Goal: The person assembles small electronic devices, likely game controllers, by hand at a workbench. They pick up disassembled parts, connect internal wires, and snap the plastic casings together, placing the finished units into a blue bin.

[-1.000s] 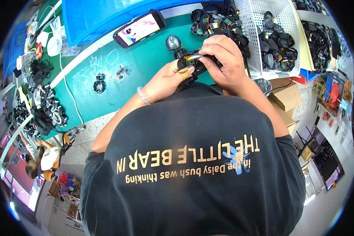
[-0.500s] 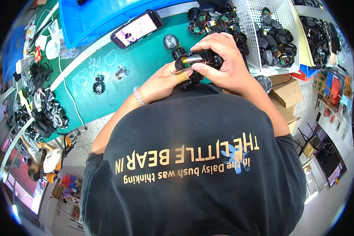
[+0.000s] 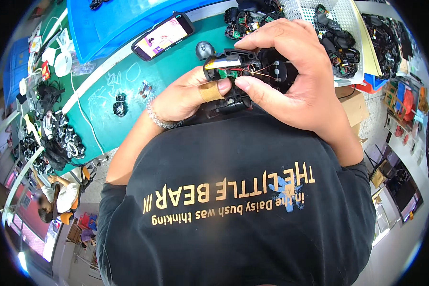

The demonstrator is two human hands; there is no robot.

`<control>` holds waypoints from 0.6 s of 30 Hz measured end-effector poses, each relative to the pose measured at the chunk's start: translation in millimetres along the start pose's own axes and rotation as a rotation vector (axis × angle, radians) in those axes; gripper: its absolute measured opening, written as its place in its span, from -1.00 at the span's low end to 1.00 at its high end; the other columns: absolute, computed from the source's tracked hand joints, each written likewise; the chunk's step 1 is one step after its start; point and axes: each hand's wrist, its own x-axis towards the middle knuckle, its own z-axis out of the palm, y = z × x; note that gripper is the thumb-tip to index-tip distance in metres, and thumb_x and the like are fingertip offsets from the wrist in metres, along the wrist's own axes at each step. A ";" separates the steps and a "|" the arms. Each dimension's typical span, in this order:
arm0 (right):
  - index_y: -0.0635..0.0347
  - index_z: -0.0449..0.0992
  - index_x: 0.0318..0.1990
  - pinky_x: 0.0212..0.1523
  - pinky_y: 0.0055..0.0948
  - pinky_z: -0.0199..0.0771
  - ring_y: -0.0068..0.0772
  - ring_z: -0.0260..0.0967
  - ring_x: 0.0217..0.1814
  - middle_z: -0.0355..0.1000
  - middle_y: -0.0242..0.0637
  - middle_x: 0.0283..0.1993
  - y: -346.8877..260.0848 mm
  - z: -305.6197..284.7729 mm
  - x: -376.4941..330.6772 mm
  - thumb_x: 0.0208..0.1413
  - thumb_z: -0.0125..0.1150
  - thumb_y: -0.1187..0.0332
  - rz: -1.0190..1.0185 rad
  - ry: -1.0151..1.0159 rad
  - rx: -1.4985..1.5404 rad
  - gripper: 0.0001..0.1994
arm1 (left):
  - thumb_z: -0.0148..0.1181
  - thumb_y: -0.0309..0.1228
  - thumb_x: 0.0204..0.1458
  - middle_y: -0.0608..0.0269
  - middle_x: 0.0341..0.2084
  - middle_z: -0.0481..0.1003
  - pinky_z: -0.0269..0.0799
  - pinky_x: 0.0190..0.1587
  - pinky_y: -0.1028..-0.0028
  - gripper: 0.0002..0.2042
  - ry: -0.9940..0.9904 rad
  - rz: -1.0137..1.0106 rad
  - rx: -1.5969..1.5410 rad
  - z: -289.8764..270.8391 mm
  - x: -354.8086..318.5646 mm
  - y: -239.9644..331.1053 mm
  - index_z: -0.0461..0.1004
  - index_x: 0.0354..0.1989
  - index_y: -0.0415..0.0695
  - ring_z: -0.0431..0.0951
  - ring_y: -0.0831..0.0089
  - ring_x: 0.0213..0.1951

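Observation:
Both my hands hold an opened black plastic housing close in front of my chest. A silver-and-yellow battery, a green circuit board and thin reddish wires show inside it. My left hand, with a tan wrap on its thumb, grips the left end; its other fingers are hidden beneath. My right hand curls round the right end, index finger at the top edge and thumb along the near side. More black casing shows below the thumbs. A shiny dark rounded part lies just beyond on the green table.
A lit phone leans near a blue tray. Black parts with boards are heaped beyond my hands, with more in a white perforated basket at right. A small black part lies at left, near a white cable.
My hands and the housing appear larger, raised closer to the view. The housing's inside, with battery and wires, shows more plainly. My right hand now covers part of the basket.

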 end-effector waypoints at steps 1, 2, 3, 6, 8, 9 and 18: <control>0.20 0.53 -0.24 -0.06 -0.41 0.20 -0.30 0.39 -0.16 0.48 -0.28 -0.27 -1.1 -1.6 0.1 -0.28 0.36 0.39 0.008 -0.003 0.001 -0.67 | 0.06 -0.32 0.19 0.31 -0.04 0.43 0.28 0.10 0.47 -0.62 -0.001 -0.009 0.006 0.6 -0.4 1.2 0.30 0.14 -0.18 0.39 0.55 0.00; 0.21 0.53 -0.24 -0.06 -0.41 0.20 -0.30 0.39 -0.17 0.48 -0.28 -0.27 -1.8 -2.9 0.3 -0.28 0.36 0.39 0.016 -0.007 0.003 -0.67 | 0.06 -0.31 0.19 0.30 -0.03 0.42 0.26 0.12 0.46 -0.61 -0.001 -0.017 0.011 1.2 -0.8 2.3 0.29 0.15 -0.18 0.38 0.53 0.02; 0.21 0.53 -0.24 -0.06 -0.41 0.20 -0.30 0.39 -0.17 0.48 -0.28 -0.27 -2.4 -3.7 0.2 -0.28 0.36 0.40 0.023 -0.011 0.005 -0.67 | 0.07 -0.29 0.18 0.30 -0.02 0.41 0.25 0.14 0.44 -0.60 -0.002 -0.026 0.017 1.9 -1.4 3.6 0.28 0.15 -0.18 0.37 0.52 0.04; 0.21 0.53 -0.24 -0.07 -0.42 0.20 -0.31 0.39 -0.19 0.48 -0.28 -0.27 -3.3 -4.3 -0.3 -0.27 0.36 0.39 0.026 -0.012 0.032 -0.68 | 0.08 -0.27 0.18 0.29 0.02 0.39 0.22 0.18 0.40 -0.57 0.029 -0.060 0.081 3.0 -4.4 5.5 0.26 0.17 -0.18 0.35 0.48 0.09; 0.21 0.53 -0.24 -0.07 -0.43 0.20 -0.32 0.38 -0.20 0.48 -0.27 -0.27 -2.4 -3.5 -0.8 -0.26 0.35 0.40 0.036 -0.021 0.029 -0.68 | 0.08 -0.26 0.17 0.29 0.05 0.37 0.20 0.20 0.39 -0.55 0.068 -0.077 0.074 6.0 -6.6 5.3 0.24 0.19 -0.18 0.33 0.47 0.11; 0.21 0.53 -0.24 -0.06 -0.43 0.20 -0.32 0.38 -0.20 0.47 -0.27 -0.27 -1.9 -3.1 -0.8 -0.25 0.35 0.40 0.042 -0.025 0.027 -0.68 | 0.08 -0.26 0.18 0.29 0.05 0.36 0.19 0.20 0.39 -0.55 0.067 -0.079 0.065 5.3 -6.6 4.8 0.24 0.19 -0.18 0.32 0.47 0.11; 0.19 0.54 -0.24 -0.03 -0.39 0.23 -0.31 0.36 -0.07 0.46 -0.27 -0.17 3.3 7.7 2.4 -0.14 0.30 0.49 -0.034 0.057 -0.042 -0.77 | 0.00 -0.24 0.20 0.11 -0.11 0.47 0.42 0.00 0.36 -0.63 0.141 -0.156 0.059 14.0 1.8 9.7 0.32 0.06 -0.27 0.50 0.36 -0.07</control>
